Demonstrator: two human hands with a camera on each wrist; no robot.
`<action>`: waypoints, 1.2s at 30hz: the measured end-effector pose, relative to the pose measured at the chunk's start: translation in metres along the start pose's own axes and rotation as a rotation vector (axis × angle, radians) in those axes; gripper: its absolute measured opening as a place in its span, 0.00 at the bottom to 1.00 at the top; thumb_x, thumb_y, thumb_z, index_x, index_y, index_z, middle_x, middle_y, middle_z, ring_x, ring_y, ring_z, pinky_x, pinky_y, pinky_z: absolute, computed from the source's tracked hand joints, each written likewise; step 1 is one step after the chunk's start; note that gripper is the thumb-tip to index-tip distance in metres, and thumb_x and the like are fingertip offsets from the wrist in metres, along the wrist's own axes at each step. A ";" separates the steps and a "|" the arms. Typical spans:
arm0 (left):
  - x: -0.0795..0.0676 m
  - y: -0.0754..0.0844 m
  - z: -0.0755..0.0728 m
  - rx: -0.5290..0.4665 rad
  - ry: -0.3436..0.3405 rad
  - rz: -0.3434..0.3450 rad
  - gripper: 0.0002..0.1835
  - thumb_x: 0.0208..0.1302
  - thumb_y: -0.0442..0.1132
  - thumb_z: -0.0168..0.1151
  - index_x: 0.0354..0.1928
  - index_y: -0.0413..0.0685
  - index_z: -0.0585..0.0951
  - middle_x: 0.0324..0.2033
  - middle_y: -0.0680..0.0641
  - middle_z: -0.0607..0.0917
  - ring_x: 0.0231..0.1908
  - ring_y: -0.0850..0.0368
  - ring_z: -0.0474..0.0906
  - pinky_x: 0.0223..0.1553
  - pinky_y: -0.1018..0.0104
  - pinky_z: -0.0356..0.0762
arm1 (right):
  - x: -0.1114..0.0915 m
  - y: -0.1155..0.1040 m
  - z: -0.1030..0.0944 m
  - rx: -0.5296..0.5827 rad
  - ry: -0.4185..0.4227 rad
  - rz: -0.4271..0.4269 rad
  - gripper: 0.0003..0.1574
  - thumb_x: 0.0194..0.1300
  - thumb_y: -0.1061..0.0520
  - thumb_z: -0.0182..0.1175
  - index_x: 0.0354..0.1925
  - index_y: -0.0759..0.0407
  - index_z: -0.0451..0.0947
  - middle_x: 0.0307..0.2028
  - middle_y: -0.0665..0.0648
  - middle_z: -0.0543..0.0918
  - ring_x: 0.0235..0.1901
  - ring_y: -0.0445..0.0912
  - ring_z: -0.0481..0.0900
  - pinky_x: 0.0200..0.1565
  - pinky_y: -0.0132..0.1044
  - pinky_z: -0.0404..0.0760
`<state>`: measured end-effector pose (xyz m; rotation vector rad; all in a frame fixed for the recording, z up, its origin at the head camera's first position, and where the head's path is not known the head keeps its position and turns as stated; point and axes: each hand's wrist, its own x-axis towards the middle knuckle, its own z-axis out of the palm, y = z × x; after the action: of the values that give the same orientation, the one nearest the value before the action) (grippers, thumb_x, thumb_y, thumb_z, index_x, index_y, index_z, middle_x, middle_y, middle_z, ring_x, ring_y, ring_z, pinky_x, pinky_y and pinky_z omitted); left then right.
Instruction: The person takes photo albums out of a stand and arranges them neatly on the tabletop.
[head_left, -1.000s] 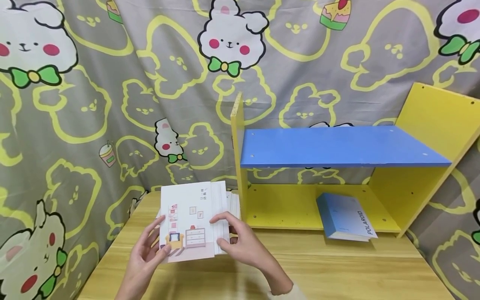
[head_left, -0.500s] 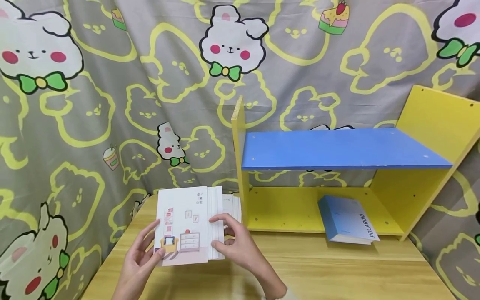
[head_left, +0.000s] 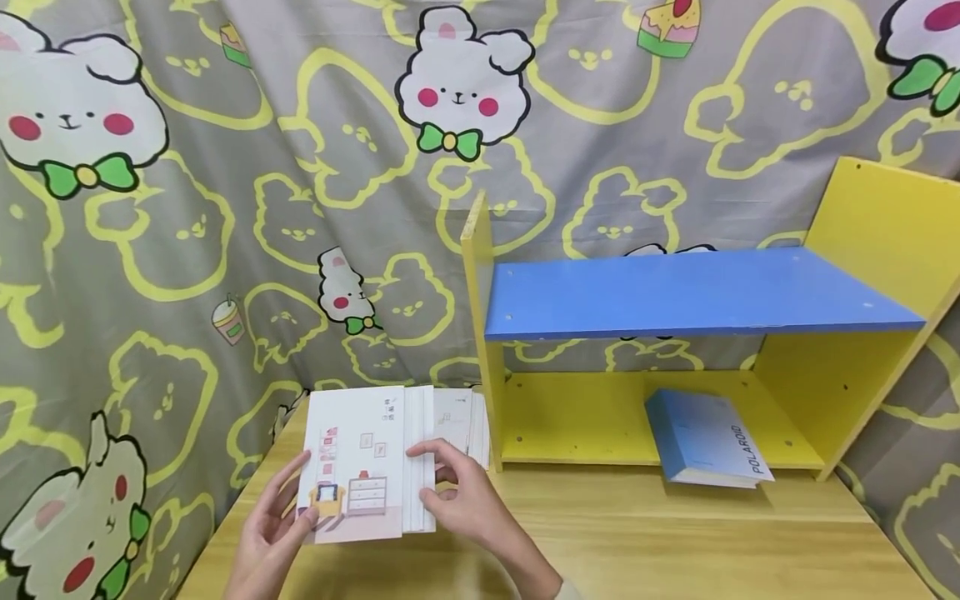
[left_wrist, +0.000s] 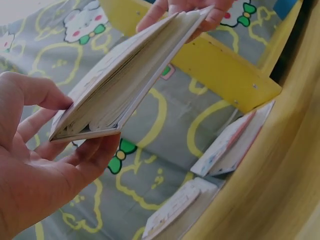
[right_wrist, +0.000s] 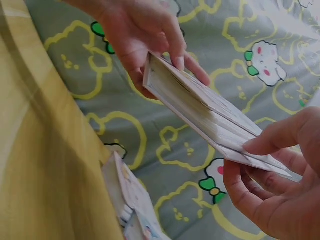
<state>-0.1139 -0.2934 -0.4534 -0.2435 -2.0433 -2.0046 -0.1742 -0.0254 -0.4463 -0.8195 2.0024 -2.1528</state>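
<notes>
A white notebook (head_left: 352,467), its cover printed with a yellow armchair and a chest of drawers, is held up over the wooden table by both hands. My left hand (head_left: 273,517) grips its left edge, thumb on the cover and fingers beneath. My right hand (head_left: 468,492) pinches the right side, where a strip of pages shows past the cover's edge. In the left wrist view, the page edges of the notebook (left_wrist: 135,75) fan slightly between the covers. The right wrist view shows the right thumb on the pages of the notebook (right_wrist: 200,107) and fingers below.
More white books (head_left: 456,417) stand behind the held notebook, beside the yellow side panel (head_left: 480,333). A blue shelf board (head_left: 690,292) spans the yellow shelf unit. On its lower board (head_left: 577,408) a blue book marked POLAROID (head_left: 701,437) juts over the front edge. A patterned curtain (head_left: 247,225) hangs behind.
Both hands have moved the notebook a little left and down, away from the shelf. More of the white books behind it shows. The grip on each side stays the same.
</notes>
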 end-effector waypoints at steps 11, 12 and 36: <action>-0.016 -0.018 -0.026 -0.020 0.024 -0.003 0.38 0.69 0.17 0.53 0.79 0.42 0.59 0.58 0.63 0.81 0.50 0.62 0.84 0.42 0.63 0.87 | -0.004 0.016 0.024 0.022 -0.030 0.004 0.31 0.59 0.78 0.59 0.57 0.56 0.79 0.54 0.54 0.78 0.40 0.40 0.83 0.37 0.30 0.86; -0.018 -0.019 -0.029 -0.012 0.030 -0.015 0.38 0.69 0.18 0.54 0.79 0.43 0.60 0.57 0.64 0.81 0.50 0.63 0.84 0.42 0.64 0.87 | -0.005 0.018 0.026 0.020 -0.033 0.014 0.31 0.60 0.78 0.59 0.57 0.55 0.79 0.54 0.53 0.78 0.40 0.40 0.83 0.37 0.30 0.86; -0.020 -0.060 -0.057 0.070 0.096 -0.188 0.37 0.69 0.25 0.62 0.78 0.53 0.66 0.51 0.75 0.79 0.45 0.66 0.84 0.39 0.65 0.87 | -0.013 0.040 0.047 -0.062 0.087 0.135 0.30 0.55 0.76 0.65 0.51 0.49 0.83 0.44 0.45 0.78 0.34 0.34 0.79 0.32 0.27 0.82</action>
<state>-0.1085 -0.3506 -0.5164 0.0602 -2.1405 -2.0016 -0.1540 -0.0674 -0.4884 -0.5884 2.1091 -2.0959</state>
